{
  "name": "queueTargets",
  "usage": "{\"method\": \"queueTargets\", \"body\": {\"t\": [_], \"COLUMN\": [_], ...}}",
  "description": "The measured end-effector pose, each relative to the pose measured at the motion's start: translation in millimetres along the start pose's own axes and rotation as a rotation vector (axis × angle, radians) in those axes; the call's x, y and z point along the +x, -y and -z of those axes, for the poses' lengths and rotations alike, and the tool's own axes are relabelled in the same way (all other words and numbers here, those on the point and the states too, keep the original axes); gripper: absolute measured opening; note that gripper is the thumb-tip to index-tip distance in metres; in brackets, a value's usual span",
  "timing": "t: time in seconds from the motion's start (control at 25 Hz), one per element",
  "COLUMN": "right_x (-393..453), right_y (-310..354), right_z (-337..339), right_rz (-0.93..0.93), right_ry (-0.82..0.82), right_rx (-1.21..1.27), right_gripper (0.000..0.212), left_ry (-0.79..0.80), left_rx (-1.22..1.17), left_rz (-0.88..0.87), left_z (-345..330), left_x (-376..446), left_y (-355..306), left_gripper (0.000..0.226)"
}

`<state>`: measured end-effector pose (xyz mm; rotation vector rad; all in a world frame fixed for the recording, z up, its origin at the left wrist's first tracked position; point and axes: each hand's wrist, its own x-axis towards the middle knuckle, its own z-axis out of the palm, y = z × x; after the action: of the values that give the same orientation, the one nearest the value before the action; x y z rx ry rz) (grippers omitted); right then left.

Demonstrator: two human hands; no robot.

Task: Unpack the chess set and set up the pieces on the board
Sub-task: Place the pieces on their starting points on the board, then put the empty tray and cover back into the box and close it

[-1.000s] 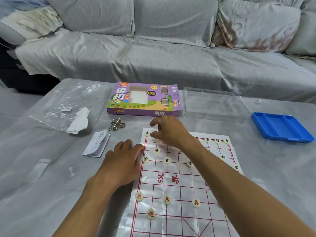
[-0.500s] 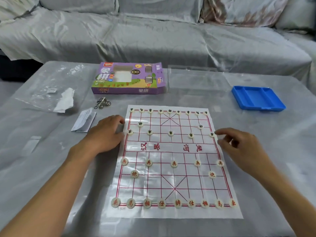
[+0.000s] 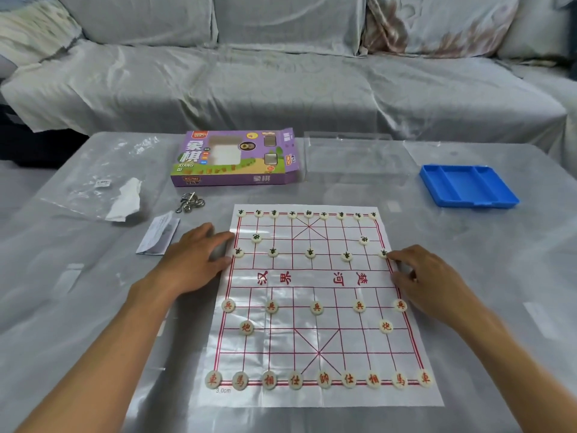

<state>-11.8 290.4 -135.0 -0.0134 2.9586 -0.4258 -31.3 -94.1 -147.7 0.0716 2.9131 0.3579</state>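
Two arms in shot, both bare from the lower frame edge right up to the wrists. No sleeves, no cuffs anywhere along either forearm. Left hand [image 3: 195, 256] bare too: no glove, no ring, no watch or band at the wrist. Same story on the right hand [image 3: 427, 276]: ungloved, wrist unadorned, nothing strapped or tied on. Fingernails short, unpainted where visible. No markings, tape or plasters showing on either forearm. Upper arms and shoulders out of frame, so any clothing above the elbows impossible to tell.
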Motion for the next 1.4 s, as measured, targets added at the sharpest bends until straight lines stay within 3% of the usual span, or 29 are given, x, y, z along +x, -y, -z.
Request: {"method": "queueTargets", "body": {"t": [0.56,0.68,0.76,0.96,1.12,1.4], "right_x": [7.1,-1.3,-13.3,-10.8,-5.2,-5.9], "right_y": [1.3,10.0,20.4,49.3,46.5,44.8], "right_z": [-1.8,0.4,-1.0,-19.5,-33.2,-32.4], "right_rz": [-0.045,-0.048,0.004,0.355,0.343,0.311], "right_ry": [-0.033,-0.063,-0.087,-0.121,-0.010,0.029], "right_rx": [0.031,0.015,0.002,-0.168,-0.274,-0.258], "right_gripper": [0.046,0.038,0.037,0.042,0.048,0.054], "left_ry": [0.047,0.064,0.072,0.077,0.072,0.057], "left_rx": [0.049,0.070,0.069,0.057,0.055,0.046], "left_rz": [0.036,0.037,0.041,0.046,0.052,0.032], "left_z": [4.1,2.8,2.5,1.9,4.0,3.2], "left_x": [-3.9,-1.6,-0.6,-2.1,-2.2,-2.0], "left_y": [-6.4,-1.4,-1.9,-3.6,-4.4,-3.7], "left_gripper": [0.053,0.054,0.054,0.054,0.054,0.053]}}
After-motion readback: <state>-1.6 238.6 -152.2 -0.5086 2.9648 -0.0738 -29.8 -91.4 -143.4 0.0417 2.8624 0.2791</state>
